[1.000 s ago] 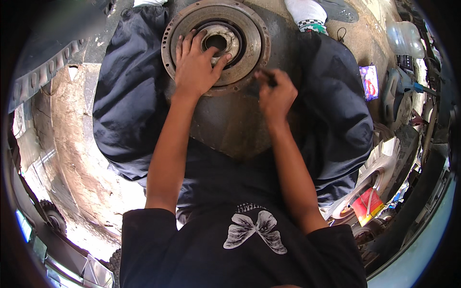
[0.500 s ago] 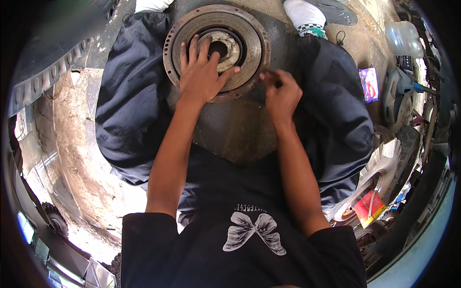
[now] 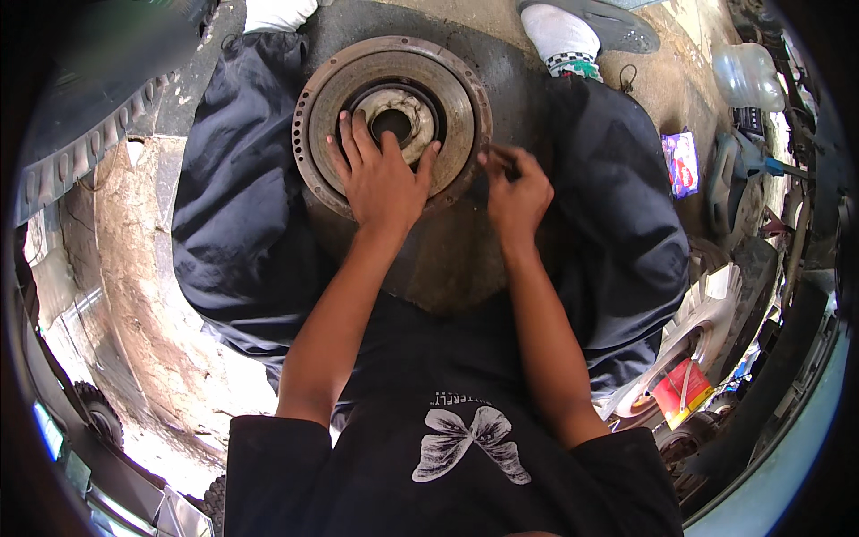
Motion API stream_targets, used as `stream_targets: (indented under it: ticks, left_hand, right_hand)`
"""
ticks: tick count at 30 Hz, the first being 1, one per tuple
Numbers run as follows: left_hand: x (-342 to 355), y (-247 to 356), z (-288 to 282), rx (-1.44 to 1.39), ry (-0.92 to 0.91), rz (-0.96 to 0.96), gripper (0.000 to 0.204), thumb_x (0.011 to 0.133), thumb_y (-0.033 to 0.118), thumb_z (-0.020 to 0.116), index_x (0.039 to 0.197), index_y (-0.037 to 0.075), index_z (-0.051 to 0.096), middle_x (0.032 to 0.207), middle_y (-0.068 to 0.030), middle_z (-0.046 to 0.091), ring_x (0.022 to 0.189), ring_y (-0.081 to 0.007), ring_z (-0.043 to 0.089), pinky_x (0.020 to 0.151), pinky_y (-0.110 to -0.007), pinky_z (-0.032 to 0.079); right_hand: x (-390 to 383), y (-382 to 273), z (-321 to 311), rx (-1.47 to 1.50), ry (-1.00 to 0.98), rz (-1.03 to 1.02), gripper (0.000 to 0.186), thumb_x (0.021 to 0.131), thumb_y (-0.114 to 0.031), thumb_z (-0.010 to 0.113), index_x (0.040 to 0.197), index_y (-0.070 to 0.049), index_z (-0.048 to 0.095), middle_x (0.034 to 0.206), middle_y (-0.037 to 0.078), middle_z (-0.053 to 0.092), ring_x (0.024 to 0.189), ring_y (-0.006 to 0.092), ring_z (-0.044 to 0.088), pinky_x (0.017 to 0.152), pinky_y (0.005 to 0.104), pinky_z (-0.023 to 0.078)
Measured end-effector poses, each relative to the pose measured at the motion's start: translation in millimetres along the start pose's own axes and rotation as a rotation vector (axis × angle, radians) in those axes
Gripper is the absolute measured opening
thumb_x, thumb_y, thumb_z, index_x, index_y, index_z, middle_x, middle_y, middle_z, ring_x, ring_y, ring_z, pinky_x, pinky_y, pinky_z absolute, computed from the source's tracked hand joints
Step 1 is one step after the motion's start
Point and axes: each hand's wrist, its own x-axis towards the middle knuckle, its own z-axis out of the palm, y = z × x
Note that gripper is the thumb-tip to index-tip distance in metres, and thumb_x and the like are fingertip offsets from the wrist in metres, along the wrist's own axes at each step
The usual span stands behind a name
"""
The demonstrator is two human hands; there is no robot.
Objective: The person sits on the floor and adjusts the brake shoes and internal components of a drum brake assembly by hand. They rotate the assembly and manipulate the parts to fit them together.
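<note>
A round, rusty, flywheel-like metal disc (image 3: 459, 134) lies on the dark ground between my legs. Small holes run along its rim, and a pale worn ring (image 3: 410, 108) surrounds the dark opening in its middle. My left hand (image 3: 386, 183) rests on the near part of the disc, fingers spread, their tips on the inner ring. At the disc's right rim is my right hand (image 3: 521, 190), its thumb and fingers pinched together. Whatever may be between those fingertips is too small to make out.
To the right lie a purple packet (image 3: 682, 165), a clear plastic bottle (image 3: 750, 77), a grey-blue tool (image 3: 729, 183) and a red and yellow container (image 3: 682, 392). A grey sandal (image 3: 617, 25) is beside my right foot. Metal vehicle parts (image 3: 85, 161) stand at the left.
The disc sits nearer to me and seems turned slightly counter-clockwise. My left hand has come nearer with it. My right hand stays pinched at the right rim, a little lower.
</note>
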Motion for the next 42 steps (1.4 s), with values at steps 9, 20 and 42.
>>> stream_targets:
  ticks: [9, 20, 42]
  left_hand:
    - [0.5, 0.7, 1.5, 0.014, 0.003, 0.013, 0.068, 0.104, 0.062, 0.055, 0.112, -0.005, 0.066, 0.161, -0.0348, 0.035, 0.16, -0.0466, 0.019, 0.128, -0.064, 0.009]
    - [2.4, -1.4, 2.9, 0.045, 0.004, 0.025, 0.068, 0.104, 0.061, 0.055, 0.113, -0.005, 0.066, 0.161, -0.0341, 0.036, 0.16, -0.0464, 0.018, 0.128, -0.064, 0.009]
    - [1.0, 0.3, 3.3, 0.054, -0.01, 0.037, 0.067, 0.105, 0.06, 0.053, 0.114, -0.006, 0.066, 0.161, -0.0355, 0.034, 0.159, -0.0484, 0.017, 0.127, -0.067, 0.008]
  right_hand:
    - [8.5, 0.6, -2.7, 0.088, -0.064, 0.123, 0.02, 0.082, -0.012, 0.09, 0.095, -0.002, 0.079, 0.087, 0.013, 0.075, 0.08, 0.0247, 0.073, 0.077, 0.0351, 0.055]
    - [-12.4, -6.6, -8.1, 0.086, -0.088, 0.168, 0.026, 0.087, -0.02, 0.088, 0.102, -0.002, 0.08, 0.091, 0.012, 0.08, 0.083, 0.0155, 0.072, 0.079, 0.031, 0.054]
    - [-7.7, -0.7, -4.0, -0.009, -0.111, 0.21, 0.027, 0.086, -0.022, 0.089, 0.1, -0.002, 0.079, 0.093, 0.01, 0.08, 0.087, 0.0183, 0.074, 0.085, 0.0325, 0.054]
